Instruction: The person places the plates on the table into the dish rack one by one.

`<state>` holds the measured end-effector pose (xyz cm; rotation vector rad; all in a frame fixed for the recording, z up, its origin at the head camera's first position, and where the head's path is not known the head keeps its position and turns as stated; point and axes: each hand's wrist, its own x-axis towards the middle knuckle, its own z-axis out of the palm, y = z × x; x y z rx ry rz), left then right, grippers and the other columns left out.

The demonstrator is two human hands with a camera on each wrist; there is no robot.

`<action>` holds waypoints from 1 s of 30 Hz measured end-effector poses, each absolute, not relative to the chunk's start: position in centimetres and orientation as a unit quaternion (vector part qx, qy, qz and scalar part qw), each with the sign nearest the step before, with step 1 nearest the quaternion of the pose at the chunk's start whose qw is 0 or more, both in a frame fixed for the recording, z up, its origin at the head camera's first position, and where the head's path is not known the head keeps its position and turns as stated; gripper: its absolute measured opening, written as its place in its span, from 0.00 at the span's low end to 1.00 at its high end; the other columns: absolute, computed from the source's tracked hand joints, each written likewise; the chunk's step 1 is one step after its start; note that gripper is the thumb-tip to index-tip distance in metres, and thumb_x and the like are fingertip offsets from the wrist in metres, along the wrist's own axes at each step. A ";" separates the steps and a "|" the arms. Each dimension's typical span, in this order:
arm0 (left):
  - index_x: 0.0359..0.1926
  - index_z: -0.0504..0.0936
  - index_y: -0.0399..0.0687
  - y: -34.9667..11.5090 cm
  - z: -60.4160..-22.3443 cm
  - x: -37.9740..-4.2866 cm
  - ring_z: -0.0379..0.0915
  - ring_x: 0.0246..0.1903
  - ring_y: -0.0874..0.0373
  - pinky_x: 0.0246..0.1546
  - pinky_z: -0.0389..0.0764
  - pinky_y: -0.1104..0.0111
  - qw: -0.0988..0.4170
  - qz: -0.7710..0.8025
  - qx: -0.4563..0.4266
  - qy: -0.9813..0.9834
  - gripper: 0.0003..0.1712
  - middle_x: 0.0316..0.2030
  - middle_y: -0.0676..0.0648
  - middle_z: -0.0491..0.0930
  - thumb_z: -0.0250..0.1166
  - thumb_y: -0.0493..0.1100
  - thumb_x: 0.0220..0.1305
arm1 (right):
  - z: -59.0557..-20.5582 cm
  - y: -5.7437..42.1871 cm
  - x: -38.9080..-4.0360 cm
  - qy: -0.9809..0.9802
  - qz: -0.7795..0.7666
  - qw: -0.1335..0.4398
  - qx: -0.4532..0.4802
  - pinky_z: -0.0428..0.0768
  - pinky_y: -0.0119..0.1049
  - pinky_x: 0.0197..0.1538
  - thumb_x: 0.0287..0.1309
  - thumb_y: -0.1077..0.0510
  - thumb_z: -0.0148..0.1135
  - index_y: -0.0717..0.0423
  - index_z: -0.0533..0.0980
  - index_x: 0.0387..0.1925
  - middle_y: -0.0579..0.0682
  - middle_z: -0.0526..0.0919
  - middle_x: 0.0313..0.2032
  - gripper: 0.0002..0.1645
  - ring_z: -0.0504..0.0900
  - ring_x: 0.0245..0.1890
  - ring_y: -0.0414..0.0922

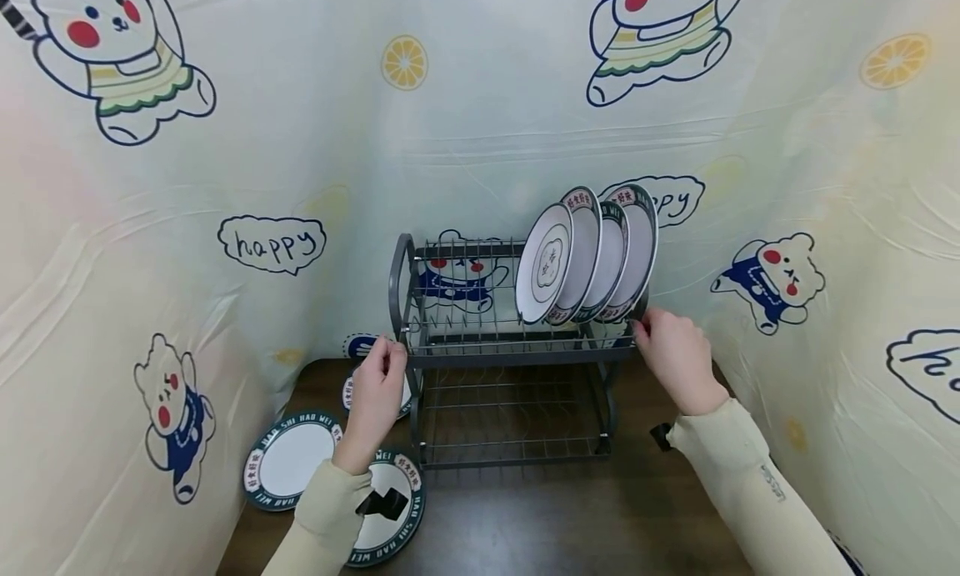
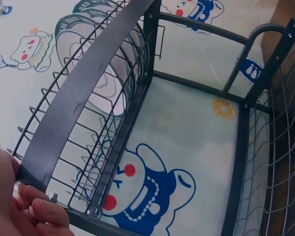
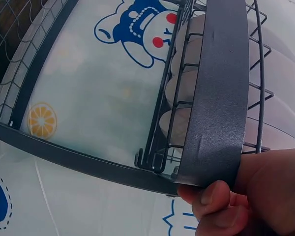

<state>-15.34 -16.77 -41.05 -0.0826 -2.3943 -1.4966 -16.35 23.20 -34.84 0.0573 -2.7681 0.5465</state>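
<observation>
Left arm (image 1: 352,459) hides parts of three plates (image 1: 288,459) on tabletop (image 1: 525,518). In rack (image 1: 517,358), front plate (image 1: 544,263) covers part of next; racked plates (image 1: 637,234) block start of one "happy" bubble (image 1: 681,199) on backdrop (image 1: 480,126). Right sleeve (image 1: 731,459) runs out of view below, its print (image 1: 771,483) too small to read from here. Two upper bears (image 1: 138,80) cropped at top.

Wall sheet (image 1: 360,159): "happy" in left speech bubble (image 1: 272,244); "ppy" visible in another bubble (image 1: 678,199), partly behind racked plates (image 1: 581,255). Left plate (image 1: 292,459) on counter (image 1: 525,509): "HAO SHI HAO WEI" round rim. Front racked plate (image 1: 538,267): central characters, too small to read.
</observation>
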 end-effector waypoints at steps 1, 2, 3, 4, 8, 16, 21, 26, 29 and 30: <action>0.36 0.72 0.44 -16.9 -41.1 -15.3 0.63 0.20 0.50 0.18 0.63 0.70 0.159 -0.521 -0.031 -0.838 0.16 0.23 0.45 0.65 0.49 0.46 0.83 | -34.8 23.1 -16.4 -0.968 0.194 0.156 0.021 0.69 0.42 0.19 0.73 0.59 0.58 0.62 0.75 0.28 0.53 0.73 0.18 0.15 0.72 0.17 0.50; 0.35 0.72 0.44 -17.0 -41.1 -15.3 0.63 0.20 0.50 0.19 0.63 0.70 0.162 -0.517 -0.033 -0.840 0.17 0.23 0.45 0.65 0.50 0.47 0.83 | -34.7 23.1 -16.4 -0.969 0.195 0.153 0.022 0.69 0.42 0.19 0.73 0.59 0.58 0.62 0.75 0.29 0.53 0.73 0.18 0.15 0.71 0.17 0.50; 0.35 0.72 0.44 -17.1 -41.2 -15.2 0.63 0.21 0.50 0.19 0.63 0.70 0.164 -0.513 -0.035 -0.842 0.17 0.23 0.46 0.65 0.50 0.48 0.83 | -34.7 23.1 -16.4 -0.969 0.195 0.150 0.024 0.68 0.42 0.19 0.73 0.59 0.58 0.62 0.74 0.29 0.52 0.73 0.18 0.14 0.71 0.17 0.50; 0.35 0.72 0.44 -17.2 -41.3 -15.2 0.63 0.21 0.50 0.20 0.63 0.70 0.166 -0.510 -0.036 -0.844 0.17 0.23 0.46 0.65 0.50 0.48 0.83 | -34.6 23.1 -16.4 -0.970 0.195 0.146 0.025 0.68 0.42 0.19 0.73 0.59 0.57 0.62 0.74 0.29 0.52 0.72 0.18 0.14 0.71 0.17 0.50; 0.33 0.72 0.44 -17.4 -41.5 -14.8 0.64 0.22 0.51 0.22 0.64 0.69 0.167 -0.500 -0.036 -0.849 0.19 0.22 0.47 0.65 0.50 0.49 0.83 | -34.3 23.2 -16.2 -0.971 0.195 0.135 0.035 0.68 0.43 0.19 0.73 0.59 0.57 0.60 0.74 0.30 0.52 0.72 0.19 0.13 0.71 0.18 0.50; 0.32 0.73 0.43 -18.8 -42.9 -13.5 0.64 0.24 0.52 0.23 0.65 0.69 0.163 -0.485 -0.020 -0.859 0.18 0.22 0.48 0.66 0.51 0.45 0.82 | -34.5 23.3 -16.2 -0.970 0.199 0.133 0.043 0.67 0.42 0.20 0.73 0.60 0.57 0.61 0.74 0.31 0.51 0.72 0.19 0.12 0.71 0.18 0.49; 0.34 0.74 0.44 -20.0 -44.4 -12.6 0.65 0.25 0.53 0.25 0.67 0.68 0.140 -0.467 0.011 -0.873 0.16 0.23 0.48 0.66 0.53 0.46 0.81 | -34.7 23.4 -16.2 -0.969 0.208 0.129 0.041 0.66 0.42 0.20 0.74 0.59 0.56 0.60 0.73 0.31 0.51 0.71 0.19 0.13 0.70 0.18 0.48; 0.35 0.75 0.45 -21.7 -46.5 -11.5 0.66 0.24 0.53 0.23 0.66 0.69 0.117 -0.448 0.043 -0.885 0.14 0.23 0.48 0.67 0.53 0.45 0.81 | -35.0 23.7 -16.4 -0.966 0.226 0.116 0.042 0.66 0.40 0.21 0.74 0.59 0.54 0.59 0.73 0.31 0.51 0.71 0.19 0.12 0.70 0.19 0.48; 0.34 0.73 0.45 -22.8 -47.8 -11.0 0.65 0.23 0.54 0.22 0.66 0.69 0.099 -0.442 0.058 -0.890 0.15 0.22 0.48 0.67 0.53 0.46 0.81 | -35.1 23.8 -16.5 -0.965 0.232 0.116 0.044 0.66 0.40 0.22 0.74 0.59 0.54 0.60 0.73 0.32 0.51 0.71 0.20 0.12 0.69 0.19 0.48; 0.34 0.73 0.45 -23.2 -48.3 -10.8 0.65 0.23 0.54 0.22 0.66 0.69 0.091 -0.439 0.064 -0.891 0.15 0.22 0.48 0.66 0.52 0.46 0.81 | -35.1 23.8 -16.5 -0.964 0.234 0.116 0.043 0.66 0.40 0.22 0.74 0.59 0.54 0.60 0.73 0.32 0.51 0.71 0.20 0.12 0.69 0.19 0.48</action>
